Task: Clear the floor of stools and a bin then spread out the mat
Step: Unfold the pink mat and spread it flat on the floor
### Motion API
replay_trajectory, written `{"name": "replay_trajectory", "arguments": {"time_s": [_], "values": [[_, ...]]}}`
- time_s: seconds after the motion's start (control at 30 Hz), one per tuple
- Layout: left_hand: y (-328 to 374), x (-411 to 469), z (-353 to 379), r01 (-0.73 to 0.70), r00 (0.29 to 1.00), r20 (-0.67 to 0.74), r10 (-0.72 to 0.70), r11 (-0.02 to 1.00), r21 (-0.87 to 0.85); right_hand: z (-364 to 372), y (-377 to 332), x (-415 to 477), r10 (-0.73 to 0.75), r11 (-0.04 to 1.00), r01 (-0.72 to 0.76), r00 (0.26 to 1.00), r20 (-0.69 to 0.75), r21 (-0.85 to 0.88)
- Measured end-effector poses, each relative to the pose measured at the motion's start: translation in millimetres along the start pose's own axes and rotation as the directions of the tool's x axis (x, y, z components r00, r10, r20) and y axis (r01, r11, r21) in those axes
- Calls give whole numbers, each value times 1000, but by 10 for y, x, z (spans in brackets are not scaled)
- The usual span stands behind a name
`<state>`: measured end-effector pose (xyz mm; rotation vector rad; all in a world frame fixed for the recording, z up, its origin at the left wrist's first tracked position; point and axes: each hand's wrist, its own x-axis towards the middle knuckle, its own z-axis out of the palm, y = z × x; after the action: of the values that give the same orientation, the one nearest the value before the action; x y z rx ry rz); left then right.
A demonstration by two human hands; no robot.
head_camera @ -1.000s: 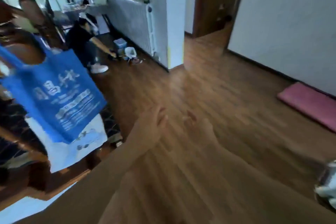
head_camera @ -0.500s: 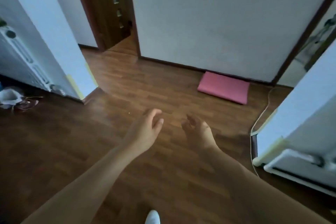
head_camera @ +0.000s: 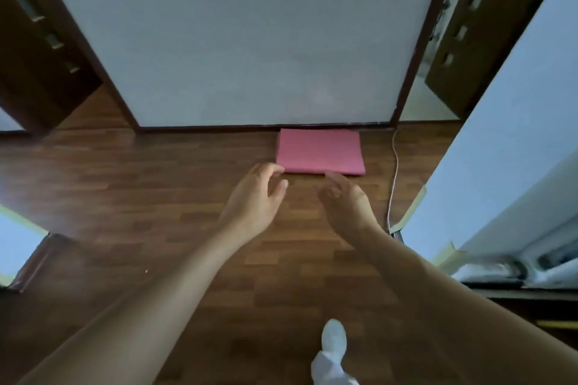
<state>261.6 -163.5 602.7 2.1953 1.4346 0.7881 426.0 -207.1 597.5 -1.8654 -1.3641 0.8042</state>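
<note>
A folded pink mat (head_camera: 319,151) lies flat on the wooden floor, against the base of the white wall straight ahead. My left hand (head_camera: 255,197) is stretched forward with its fingers apart, the fingertips overlapping the mat's near left corner in the image. My right hand (head_camera: 345,200) reaches out beside it, fingers loosely curled and empty, just short of the mat's near edge. Neither hand holds anything. No stools or bin are in view.
A white cable (head_camera: 394,172) runs along the floor right of the mat. Dark doorways open at far left (head_camera: 40,50) and far right (head_camera: 463,40). A white wall corner with tape (head_camera: 488,184) juts in on the right. My white shoe (head_camera: 334,337) is on the floor below.
The view swung away from the blue bag and radiator side to face the wall. The pink mat went from the right edge to centre and much closer, with both hands now reaching its near edge.
</note>
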Motion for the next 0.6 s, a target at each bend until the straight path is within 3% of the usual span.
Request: {"name": "replay_trajectory", "arguments": {"time_s": [0.33,0.6], "values": [[-408,2257,638,117,993,35,-115,992,-41,-415,207,2471,48,999,-48,999,21,-9],[-941,3932,1103,135,988,81,-131,990,-46,-263,319,4371,45,999,-44,998,50,-15]]}}
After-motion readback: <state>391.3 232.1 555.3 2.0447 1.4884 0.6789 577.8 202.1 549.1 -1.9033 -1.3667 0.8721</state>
